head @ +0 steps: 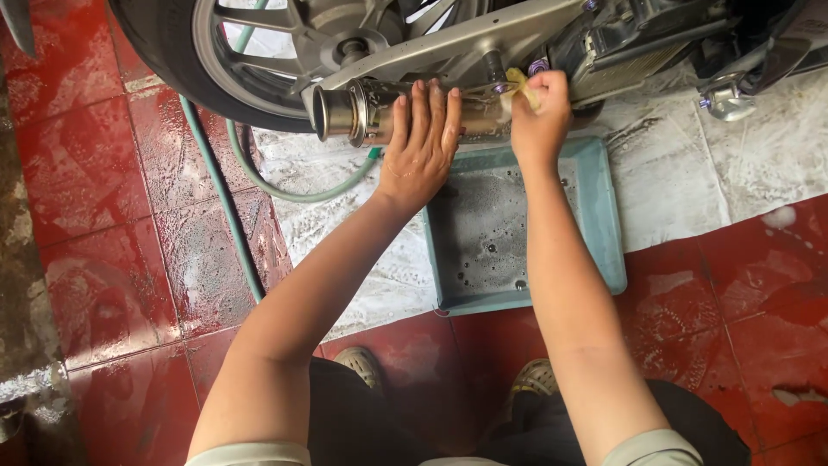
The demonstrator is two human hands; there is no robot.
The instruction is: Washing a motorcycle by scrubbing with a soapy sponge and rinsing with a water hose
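- My left hand (pixel 420 147) lies flat, fingers spread, on the steel exhaust pipe (pixel 362 112).
- My right hand (pixel 541 108) — fingers closed — pinches a yellow sponge (pixel 523 86) against it, above the blue tray's (pixel 604 224) far edge.

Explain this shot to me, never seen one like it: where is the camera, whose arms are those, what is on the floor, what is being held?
There is no machine here. A person wears one camera on the head, so it looks down their own arms while they squat; their shoes show at the bottom edge.

The left hand lies flat, fingers spread, on a motorcycle's metal exhaust pipe. The right hand pinches a small yellow sponge or cloth against the pipe near its mounting bolt.

Behind the pipe is the rear wheel.

Below the hands a shallow light-blue tray with soapy water sits on a wet white cloth, spread over red floor tiles. A green hose runs along the floor and loops under the wheel.
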